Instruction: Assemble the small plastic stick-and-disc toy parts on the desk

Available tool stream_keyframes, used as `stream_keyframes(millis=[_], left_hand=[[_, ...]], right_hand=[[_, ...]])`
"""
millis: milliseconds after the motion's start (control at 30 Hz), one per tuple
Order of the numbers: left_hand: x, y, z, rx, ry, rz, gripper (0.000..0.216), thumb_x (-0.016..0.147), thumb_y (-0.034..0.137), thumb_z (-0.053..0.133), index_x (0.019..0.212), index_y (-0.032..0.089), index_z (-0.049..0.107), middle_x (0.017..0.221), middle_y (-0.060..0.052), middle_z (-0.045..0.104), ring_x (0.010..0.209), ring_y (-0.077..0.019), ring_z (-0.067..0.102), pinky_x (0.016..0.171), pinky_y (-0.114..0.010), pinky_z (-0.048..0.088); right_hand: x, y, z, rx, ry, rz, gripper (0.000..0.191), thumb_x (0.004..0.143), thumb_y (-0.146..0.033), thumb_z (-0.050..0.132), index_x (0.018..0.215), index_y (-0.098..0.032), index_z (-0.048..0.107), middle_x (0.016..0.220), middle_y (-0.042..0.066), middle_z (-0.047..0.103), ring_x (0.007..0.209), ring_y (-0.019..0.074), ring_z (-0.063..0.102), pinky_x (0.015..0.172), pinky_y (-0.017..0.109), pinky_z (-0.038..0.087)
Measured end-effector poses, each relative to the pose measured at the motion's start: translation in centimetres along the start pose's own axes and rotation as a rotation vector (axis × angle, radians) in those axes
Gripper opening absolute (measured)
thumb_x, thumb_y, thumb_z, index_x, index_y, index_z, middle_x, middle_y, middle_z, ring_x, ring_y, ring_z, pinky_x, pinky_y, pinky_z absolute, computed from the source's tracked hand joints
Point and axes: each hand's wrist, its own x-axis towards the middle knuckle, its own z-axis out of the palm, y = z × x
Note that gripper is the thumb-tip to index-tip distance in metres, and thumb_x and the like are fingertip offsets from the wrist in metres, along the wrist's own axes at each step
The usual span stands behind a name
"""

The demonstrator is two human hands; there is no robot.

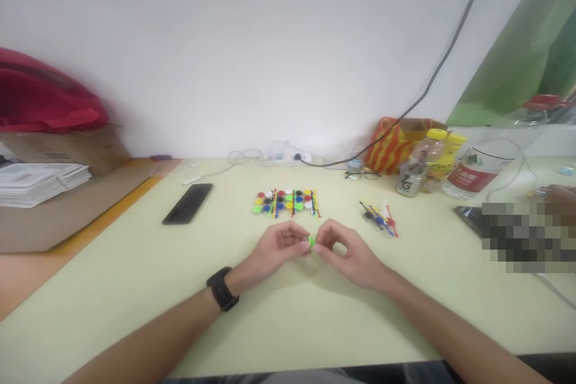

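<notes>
Green small plastic piece (pixel 311 242) pinched between fingertips of left hand (pixel 278 246) and right hand (pixel 342 249), both curled closed on it above pale table (pixel 288 318), near sorted coloured caps (pixel 286 201).

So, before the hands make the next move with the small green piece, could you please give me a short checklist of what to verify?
1. Small green plastic piece is pinched between both hands: ok.
2. Left hand fingers closed on it: ok.
3. Right hand fingers closed on it: ok.
4. Grid of small coloured round caps lies apart from the hands: ok.
5. Loose coloured plastic sticks lie close by the right hand: ok.
6. Exact shape of the green piece: cannot tell.
</notes>
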Motion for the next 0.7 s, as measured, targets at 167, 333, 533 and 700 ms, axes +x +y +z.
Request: stream_keyframes(millis=[167, 333, 533, 700], left_hand=[[0.0, -0.1, 0.0, -0.017, -0.011, 0.010, 0.032, 0.087, 0.038, 0.083, 0.103, 0.014, 0.069, 0.100, -0.009, 0.074, 0.095, -0.0221, 0.073, 0.091, -0.037, 0.057], [0.2, -0.3, 0.0, -0.050, 0.011, 0.006, 0.032, 0.085, 0.037, 0.084, 0.102, 0.015, 0.069, 0.094, -0.007, 0.073, 0.090, -0.0205, 0.073, 0.089, -0.036, 0.058], [0.2, -0.3, -0.1, -0.055, 0.031, 0.015, 0.032, 0.084, 0.037, 0.085, 0.102, 0.015, 0.069, 0.093, -0.007, 0.073, 0.089, -0.0202, 0.073, 0.088, -0.036, 0.058], [0.1, -0.3, -0.1, -0.041, 0.029, 0.019, 0.031, 0.085, 0.037, 0.084, 0.102, 0.015, 0.069, 0.091, -0.006, 0.073, 0.088, -0.0199, 0.072, 0.087, -0.035, 0.058]], right_hand=[[0.0, 0.3, 0.0, 0.005, -0.005, -0.022, 0.011, 0.102, -0.030, 0.059, 0.096, -0.021, 0.056, 0.083, 0.001, 0.060, 0.073, 0.0139, 0.054, 0.069, 0.028, 0.047], [-0.5, 1.1, 0.0, -0.038, 0.086, -0.094, 0.045, 0.104, -0.027, 0.056, 0.146, -0.029, 0.041, 0.092, 0.000, 0.058, 0.073, 0.0139, 0.054, 0.071, 0.029, 0.047], [-0.6, 1.7, -0.7, -0.153, 0.071, 0.024, 0.033, 0.108, -0.042, 0.044, 0.097, -0.019, 0.065, 0.076, 0.000, 0.055, 0.061, 0.0132, 0.048, 0.064, 0.029, 0.040], [-0.4, 1.2, -0.8, -0.113, 0.053, 0.023, 0.037, 0.106, -0.047, 0.048, 0.086, -0.019, 0.060, 0.062, -0.004, 0.041, 0.057, 0.0134, 0.039, 0.057, 0.028, 0.033]])
